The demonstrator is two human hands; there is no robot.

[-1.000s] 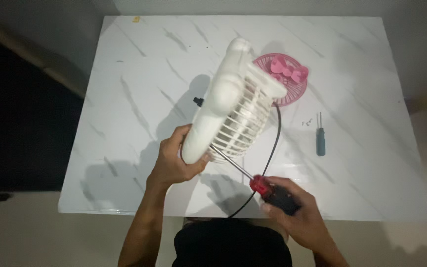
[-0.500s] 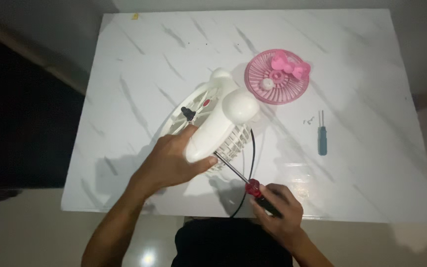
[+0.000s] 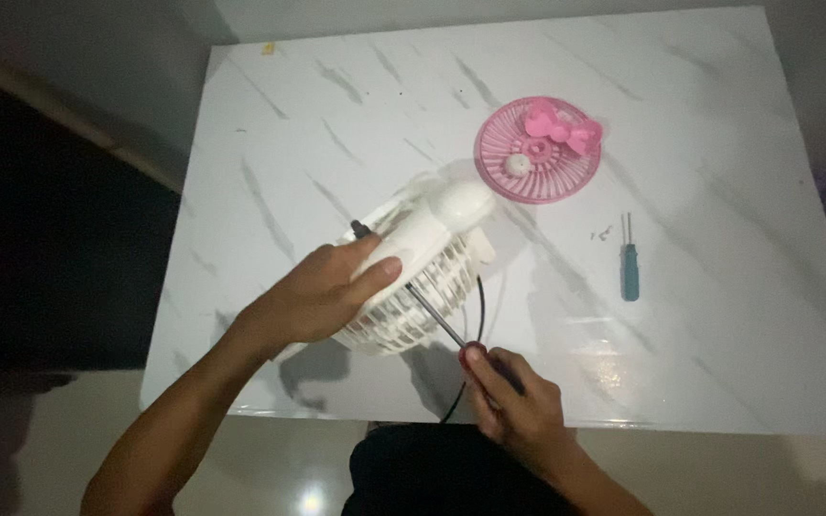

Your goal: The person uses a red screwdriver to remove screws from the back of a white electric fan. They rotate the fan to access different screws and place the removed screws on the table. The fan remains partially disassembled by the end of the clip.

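The left hand clamps the white fan body flat on the bench — steadying it — while the right hand, grip closed round the red-handled screwdriver, angles its tip into the grille.

My left hand covers much of the white fan housing, so I can't see the near part of its grille or where my palm sits. My right hand wraps the screwdriver handle; only a bit of red shows past the fingers. The shaft tip disappears into the grille, so I can't see what it touches. The black cord runs under my right hand and off the table edge, end hidden. The specks near the blue screwdriver are too small to tell, maybe screws. My forearms are cut off by the bottom edge. The left side is too dark to read.
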